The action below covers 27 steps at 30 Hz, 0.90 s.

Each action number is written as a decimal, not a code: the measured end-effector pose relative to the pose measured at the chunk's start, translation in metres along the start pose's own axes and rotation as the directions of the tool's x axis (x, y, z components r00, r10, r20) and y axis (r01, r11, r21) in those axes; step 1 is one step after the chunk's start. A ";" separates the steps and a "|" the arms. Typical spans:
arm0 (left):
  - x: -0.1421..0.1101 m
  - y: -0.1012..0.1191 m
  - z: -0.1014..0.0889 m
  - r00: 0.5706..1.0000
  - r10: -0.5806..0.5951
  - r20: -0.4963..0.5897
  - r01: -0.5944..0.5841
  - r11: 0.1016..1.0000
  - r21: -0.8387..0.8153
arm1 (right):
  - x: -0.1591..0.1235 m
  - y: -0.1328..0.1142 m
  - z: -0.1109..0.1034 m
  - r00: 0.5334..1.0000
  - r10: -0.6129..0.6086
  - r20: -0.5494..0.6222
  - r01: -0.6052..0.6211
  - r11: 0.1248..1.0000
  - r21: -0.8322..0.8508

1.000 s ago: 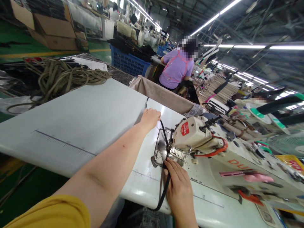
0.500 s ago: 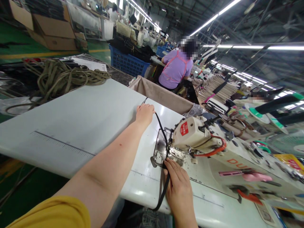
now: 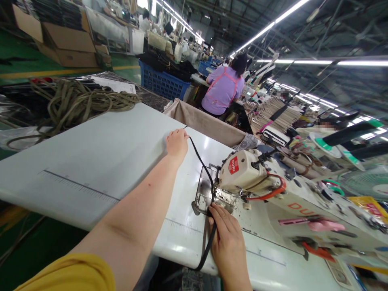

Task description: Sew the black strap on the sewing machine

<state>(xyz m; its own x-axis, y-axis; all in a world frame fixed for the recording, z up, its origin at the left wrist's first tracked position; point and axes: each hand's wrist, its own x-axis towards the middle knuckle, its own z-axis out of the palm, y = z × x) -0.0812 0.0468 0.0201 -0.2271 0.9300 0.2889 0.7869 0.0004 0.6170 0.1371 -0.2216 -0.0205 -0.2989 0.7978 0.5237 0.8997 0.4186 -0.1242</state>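
Observation:
A narrow black strap point(image 3: 208, 247) comes up over the front edge of the white table point(image 3: 100, 155), passes under the needle area of the sewing machine point(image 3: 242, 171) and runs on toward the far edge. Beyond the machine, my left hand point(image 3: 178, 143) is closed around the strap, its fingers curled. My right hand point(image 3: 227, 238) lies in front of the metal needle plate point(image 3: 203, 190), its thumb and fingers pressed on the strap close to the presser foot. The fingertips of my left hand are partly hidden by the hand itself.
A heap of olive straps point(image 3: 81, 99) lies at the table's left far corner. A beige cloth trough point(image 3: 206, 123) hangs along the far edge. A person point(image 3: 223, 89) in purple sits beyond, near a blue crate point(image 3: 163, 79). Pink-handled snips point(image 3: 327, 224) rest on the machine.
My left hand has moved a little to the left, away from the machine, with the strap in it. My right hand has stayed almost in place.

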 end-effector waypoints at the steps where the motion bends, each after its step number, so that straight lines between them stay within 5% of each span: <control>1: 0.001 0.000 -0.001 1.000 -0.014 -0.007 0.014 1.000 -0.004 | 0.000 0.000 0.000 1.000 0.003 0.001 -0.003 1.000 -0.001; 17: 0.016 -0.019 -0.004 0.937 -0.289 -0.198 0.218 0.923 -0.316 | 0.000 -0.002 0.000 1.000 0.024 0.000 -0.024 1.000 0.000; 27: 0.013 -0.015 -0.017 0.822 -0.486 -0.296 0.326 0.829 -0.453 | 0.000 -0.002 0.000 1.000 0.024 -0.008 -0.023 1.000 0.013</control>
<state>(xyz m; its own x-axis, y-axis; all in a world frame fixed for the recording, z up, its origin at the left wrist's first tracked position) -0.1060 0.0532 0.0267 -0.7388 0.6559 0.1549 0.3186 0.1374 0.9379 0.1350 -0.2221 -0.0201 -0.2749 0.8038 0.5276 0.9023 0.4053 -0.1473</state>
